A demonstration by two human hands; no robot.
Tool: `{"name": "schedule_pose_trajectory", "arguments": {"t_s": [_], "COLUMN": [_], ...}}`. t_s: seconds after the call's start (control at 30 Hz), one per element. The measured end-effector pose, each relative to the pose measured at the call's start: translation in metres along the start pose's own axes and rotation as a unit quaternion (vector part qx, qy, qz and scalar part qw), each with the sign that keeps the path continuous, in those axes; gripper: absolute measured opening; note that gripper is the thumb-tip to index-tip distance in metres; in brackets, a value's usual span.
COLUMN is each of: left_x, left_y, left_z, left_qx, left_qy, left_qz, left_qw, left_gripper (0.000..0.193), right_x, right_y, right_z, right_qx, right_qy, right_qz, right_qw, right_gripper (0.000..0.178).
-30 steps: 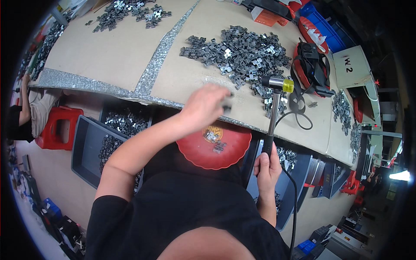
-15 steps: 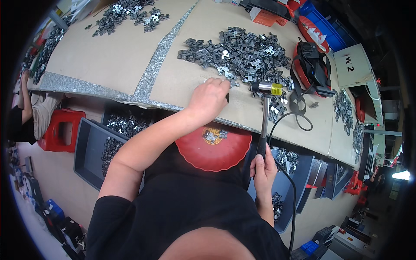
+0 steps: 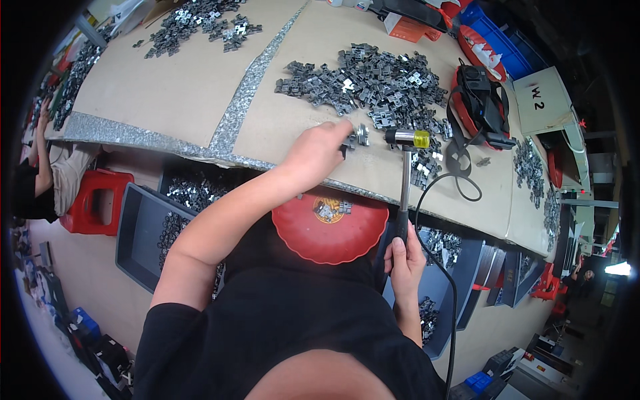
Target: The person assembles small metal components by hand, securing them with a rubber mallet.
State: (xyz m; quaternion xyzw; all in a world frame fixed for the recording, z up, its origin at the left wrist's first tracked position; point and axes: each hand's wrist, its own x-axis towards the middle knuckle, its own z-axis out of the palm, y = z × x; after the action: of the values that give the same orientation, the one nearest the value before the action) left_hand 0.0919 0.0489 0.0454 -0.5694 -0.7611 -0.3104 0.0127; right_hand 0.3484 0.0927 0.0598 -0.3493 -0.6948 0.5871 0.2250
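Observation:
My right hand (image 3: 405, 259) is wrapped around the dark grip of a mallet (image 3: 405, 190). The mallet stands nearly upright in view, its metal head with a yellow transparent end lying over the table's near side. Over the front part of the table, my left hand (image 3: 317, 152) has its fingers curled in, with a small dark metal part (image 3: 348, 143) at the fingertips, partly hidden by them. A shinier metal piece (image 3: 362, 135) sits just right of those fingertips. Beyond them spreads a big heap of small grey metal parts (image 3: 380, 83).
A red scalloped plate (image 3: 327, 243) with a few parts sits at my lap, below the table edge. Grey bins (image 3: 137, 230) stand under the table. A black cable (image 3: 443, 267) hangs past my right hand. Headgear with straps (image 3: 477, 100) lies at right; a person works at far left.
My left hand has drawn back slightly toward me and to the left. The shiny piece beside its fingertips now shows more fully. The mallet has barely shifted left.

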Motion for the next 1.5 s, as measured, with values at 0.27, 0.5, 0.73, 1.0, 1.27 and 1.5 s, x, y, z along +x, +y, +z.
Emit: {"name": "schedule_pose_trajectory", "arguments": {"t_s": [0.27, 0.5, 0.73, 1.0, 1.27, 1.5], "left_x": [-0.010, -0.023, -0.027, -0.022, -0.024, -0.023], "left_y": [-0.010, -0.016, -0.011, -0.004, -0.011, -0.012], "left_z": [-0.034, -0.033, -0.024, -0.025, -0.015, -0.017], "left_qx": [-0.523, -0.127, -0.128, -0.122, -0.178, -0.185], "left_qy": [-0.042, -0.031, -0.010, -0.014, -0.007, 0.002], "left_qz": [-0.400, -0.165, -0.143, -0.106, -0.118, -0.130], "left_qw": [0.751, 0.978, 0.981, 0.987, 0.977, 0.974], "left_gripper": [0.032, 0.047, 0.056, 0.059, 0.061, 0.062], "right_x": [-0.001, -0.005, 0.003, 0.003, 0.003, -0.002], "right_y": [0.001, -0.005, 0.005, -0.019, -0.022, -0.028], "right_z": [0.004, 0.014, 0.019, 0.018, 0.025, 0.018], "right_qx": [-0.009, -0.022, -0.131, -0.183, -0.266, -0.225], "right_qy": [-0.026, -0.048, -0.064, -0.061, -0.089, -0.021], "right_qz": [0.028, 0.029, 0.003, 0.006, 0.017, -0.169], "right_qw": [0.999, 0.998, 0.989, 0.981, 0.960, 0.959], "right_gripper": [0.040, 0.040, 0.040, 0.039, 0.039, 0.038]}}
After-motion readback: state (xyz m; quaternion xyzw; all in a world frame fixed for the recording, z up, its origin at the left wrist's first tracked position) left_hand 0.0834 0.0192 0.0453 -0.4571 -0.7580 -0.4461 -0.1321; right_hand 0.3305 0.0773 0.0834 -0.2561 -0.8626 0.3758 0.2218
